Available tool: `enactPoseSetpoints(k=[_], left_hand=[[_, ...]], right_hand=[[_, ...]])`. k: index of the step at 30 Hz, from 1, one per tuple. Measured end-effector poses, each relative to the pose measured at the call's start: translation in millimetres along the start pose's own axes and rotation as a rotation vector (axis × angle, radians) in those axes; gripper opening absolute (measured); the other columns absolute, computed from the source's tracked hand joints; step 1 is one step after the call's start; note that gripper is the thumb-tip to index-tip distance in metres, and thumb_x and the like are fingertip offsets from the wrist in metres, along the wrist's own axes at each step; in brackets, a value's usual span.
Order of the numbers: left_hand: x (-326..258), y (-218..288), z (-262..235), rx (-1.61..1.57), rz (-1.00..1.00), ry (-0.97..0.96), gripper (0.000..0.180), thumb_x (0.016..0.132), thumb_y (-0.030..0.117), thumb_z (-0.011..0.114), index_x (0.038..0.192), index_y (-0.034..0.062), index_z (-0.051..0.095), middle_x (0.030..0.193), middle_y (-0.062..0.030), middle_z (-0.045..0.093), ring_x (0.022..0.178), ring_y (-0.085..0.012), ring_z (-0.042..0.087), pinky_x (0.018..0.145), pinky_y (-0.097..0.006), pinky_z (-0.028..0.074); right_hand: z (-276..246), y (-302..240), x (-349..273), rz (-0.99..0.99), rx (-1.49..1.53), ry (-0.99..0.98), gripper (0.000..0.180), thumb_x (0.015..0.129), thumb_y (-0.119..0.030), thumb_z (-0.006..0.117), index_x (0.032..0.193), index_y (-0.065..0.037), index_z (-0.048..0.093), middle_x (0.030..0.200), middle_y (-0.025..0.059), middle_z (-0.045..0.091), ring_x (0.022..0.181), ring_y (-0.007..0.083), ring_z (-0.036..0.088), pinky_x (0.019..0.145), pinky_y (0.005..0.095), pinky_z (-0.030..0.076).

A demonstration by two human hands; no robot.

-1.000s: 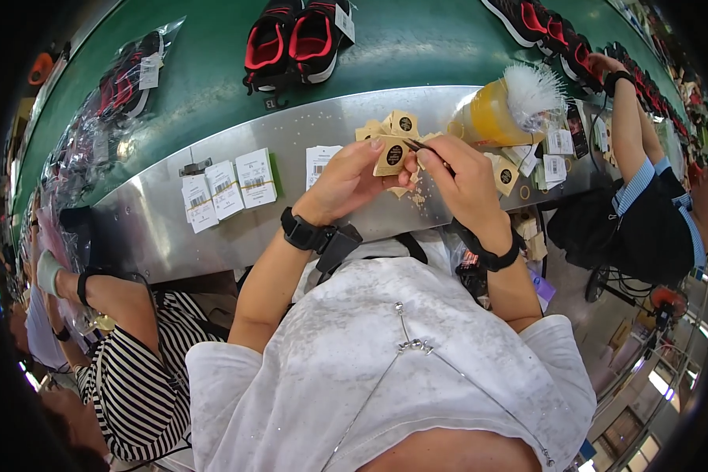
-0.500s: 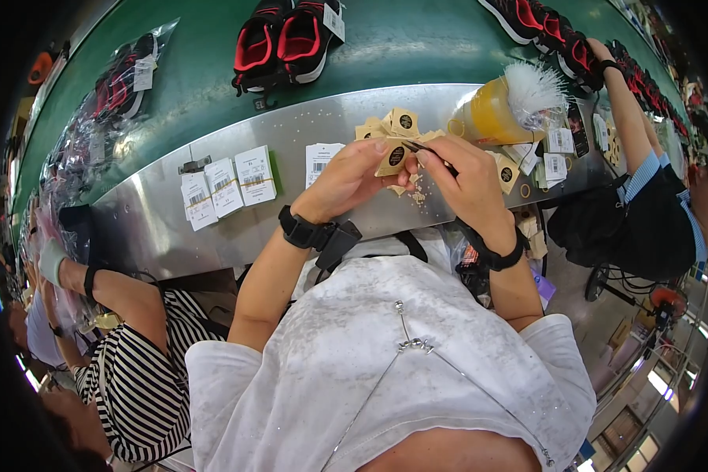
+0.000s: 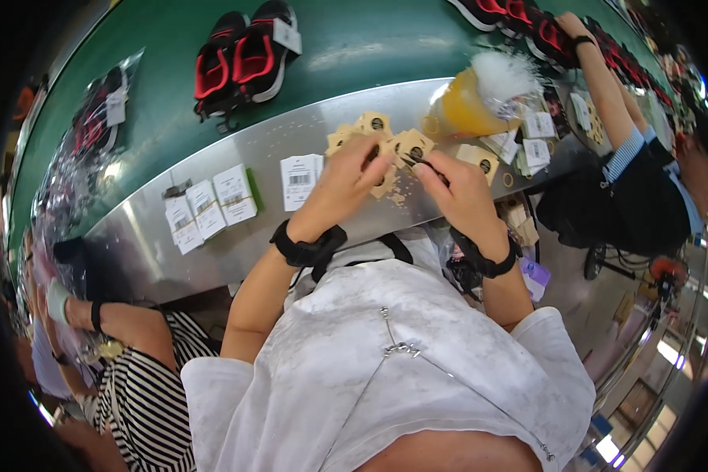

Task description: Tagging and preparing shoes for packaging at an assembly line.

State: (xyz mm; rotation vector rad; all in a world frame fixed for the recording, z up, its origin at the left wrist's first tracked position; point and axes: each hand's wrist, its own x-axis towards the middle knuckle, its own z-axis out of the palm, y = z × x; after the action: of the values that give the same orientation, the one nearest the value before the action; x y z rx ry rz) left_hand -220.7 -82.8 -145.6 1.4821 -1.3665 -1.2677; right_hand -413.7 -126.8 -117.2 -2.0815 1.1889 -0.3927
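Observation:
My right hand [image 3: 462, 193] is closed round a small dark tool [image 3: 408, 159] with a slim, pointed tip, perhaps tweezers or snips. Its tip hangs over a heap of brown card tags [image 3: 414, 144], each with a dark oval mark. At the left side of this heap is my left hand [image 3: 340, 189], thumb and fingers bent together among the tags. What lies between those fingertips is hidden. Tiny pale crumbs [image 3: 400, 197] are scattered on the metal below the heap. A white barcode label stack [image 3: 301, 182] stands just left of my left hand.
Three more white label stacks [image 3: 234, 194] sit farther left on the metal ledge [image 3: 138, 240]. A yellow container with white plastic strands [image 3: 468, 102] stands behind my right hand. Black-and-red shoes [image 3: 248, 59] rest on the green surface. A co-worker's arm [image 3: 606, 86] reaches in at right.
My left hand has moved from a raised tag held at the tool's tip to the heap beside it. My right hand keeps the tool. The whole view has shifted slightly.

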Motion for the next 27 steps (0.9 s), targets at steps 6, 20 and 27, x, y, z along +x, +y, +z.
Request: enactPoseSetpoints(k=[6, 20, 27], left_hand=[[17, -8, 22, 0.687, 0.333, 0.098, 0.050, 0.079, 0.021, 0.066, 0.114, -0.0088, 0.047, 0.109, -0.0214, 0.050, 0.096, -0.0355, 0.053, 0.081, -0.039, 0.045], [20, -17, 11, 0.556, 0.495, 0.200, 0.042, 0.077, 0.018, 0.066, 0.111, -0.0037, 0.052, 0.105, -0.0210, 0.054, 0.100, -0.0381, 0.052, 0.087, -0.042, 0.042], [28, 19, 9, -0.570, -0.155, -0.417, 0.039, 0.096, 0.033, 0.044, 0.112, -0.0011, 0.054, 0.102, -0.0065, 0.061, 0.093, -0.0119, 0.057, 0.082, -0.027, 0.046]], right_hand=[[-38, 54, -24, 0.030, -0.262, 0.260, 0.045, 0.066, -0.018, 0.076, 0.107, -0.008, 0.060, 0.099, 0.0083, 0.065, 0.082, 0.0261, 0.064, 0.069, 0.0316, 0.049], [-51, 68, -23, 0.030, -0.286, 0.264, 0.043, 0.067, -0.019, 0.073, 0.106, -0.009, 0.060, 0.097, 0.0100, 0.065, 0.084, 0.0269, 0.064, 0.070, 0.0336, 0.051], [-31, -6, -3, -0.090, 0.156, 0.332, 0.033, 0.058, -0.007, 0.079, 0.084, -0.004, 0.059, 0.091, 0.0066, 0.067, 0.049, 0.0083, 0.046, 0.043, 0.0209, 0.035]])
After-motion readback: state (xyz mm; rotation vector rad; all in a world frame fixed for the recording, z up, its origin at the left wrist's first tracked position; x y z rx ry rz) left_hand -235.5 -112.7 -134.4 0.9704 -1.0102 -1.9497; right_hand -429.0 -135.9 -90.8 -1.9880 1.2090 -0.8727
